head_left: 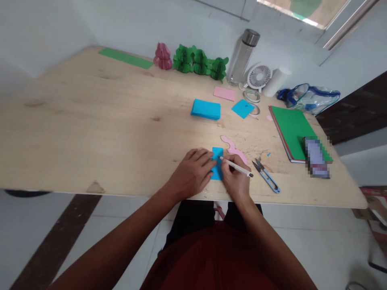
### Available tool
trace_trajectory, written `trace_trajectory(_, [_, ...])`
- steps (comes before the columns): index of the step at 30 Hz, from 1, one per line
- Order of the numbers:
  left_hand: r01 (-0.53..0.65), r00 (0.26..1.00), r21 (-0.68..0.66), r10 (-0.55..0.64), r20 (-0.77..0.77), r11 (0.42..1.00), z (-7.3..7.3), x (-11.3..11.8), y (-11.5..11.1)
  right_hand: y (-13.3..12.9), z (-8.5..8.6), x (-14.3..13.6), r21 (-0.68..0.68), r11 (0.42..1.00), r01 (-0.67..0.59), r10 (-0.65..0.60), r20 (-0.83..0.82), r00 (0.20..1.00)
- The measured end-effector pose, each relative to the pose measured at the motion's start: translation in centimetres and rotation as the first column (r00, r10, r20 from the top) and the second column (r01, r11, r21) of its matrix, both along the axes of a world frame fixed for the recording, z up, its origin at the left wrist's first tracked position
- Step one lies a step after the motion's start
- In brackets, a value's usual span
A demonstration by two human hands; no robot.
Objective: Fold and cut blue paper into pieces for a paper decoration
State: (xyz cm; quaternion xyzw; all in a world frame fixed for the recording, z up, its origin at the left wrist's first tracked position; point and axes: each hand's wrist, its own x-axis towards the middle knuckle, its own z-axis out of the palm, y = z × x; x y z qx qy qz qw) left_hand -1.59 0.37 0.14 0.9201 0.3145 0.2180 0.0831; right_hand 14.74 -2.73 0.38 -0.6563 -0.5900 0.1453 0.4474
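Note:
A small blue paper strip (pixel 217 173) lies upright near the table's front edge. My left hand (pixel 193 173) rests flat on its left side, fingers extended and holding nothing. My right hand (pixel 237 179) is closed around a white pen (pixel 237 166), whose tip touches the strip's upper part. Just beyond my right hand lies a wavy pink paper cutout (pixel 231 146), partly hidden by it. Blue-handled snips (pixel 267 177) lie to the right of that hand.
Farther back on the table (pixel 121 121) are a blue paper stack (pixel 206 109), a blue square (pixel 242 108), a pink piece (pixel 224 93) and tape rolls (pixel 252 96). A green book (pixel 292 129) with a phone (pixel 316 157) lies right. Green paper ornaments (pixel 199 62), a bottle (pixel 242 58) and fan (pixel 259 76) line the wall.

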Motion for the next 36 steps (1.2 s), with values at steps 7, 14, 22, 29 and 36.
trace_trajectory(7, [0.015, 1.000, 0.017, -0.015, -0.003, 1.000, 0.1, -0.1, 0.1, -0.1, 0.1, -0.1, -0.009, 1.000, -0.013, 0.013, 0.002, 1.000])
trace_trajectory(14, [0.013, 1.000, 0.017, -0.013, 0.016, 1.000, -0.1, -0.1, 0.1, -0.3, 0.3, -0.5, 0.004, 1.000, -0.028, 0.028, 0.011, 1.000])
trace_trajectory(22, [0.013, 1.000, -0.006, -0.013, 0.024, 1.000, 0.0, -0.1, 0.1, -0.5, 0.4, -0.7, -0.015, 1.000, -0.021, 0.021, 0.024, 0.999])
trace_trajectory(29, [0.012, 0.999, -0.043, -0.011, 0.037, 0.999, 0.0, -0.2, 0.0, -0.5, 0.2, -0.8, -0.012, 0.999, -0.032, 0.032, 0.000, 0.999])
trace_trajectory(36, [0.007, 0.997, -0.072, -0.002, 0.075, 0.997, -0.3, -0.1, 0.1, -0.5, 0.2, -1.1, -0.024, 0.999, -0.043, 0.042, -0.019, 0.999])
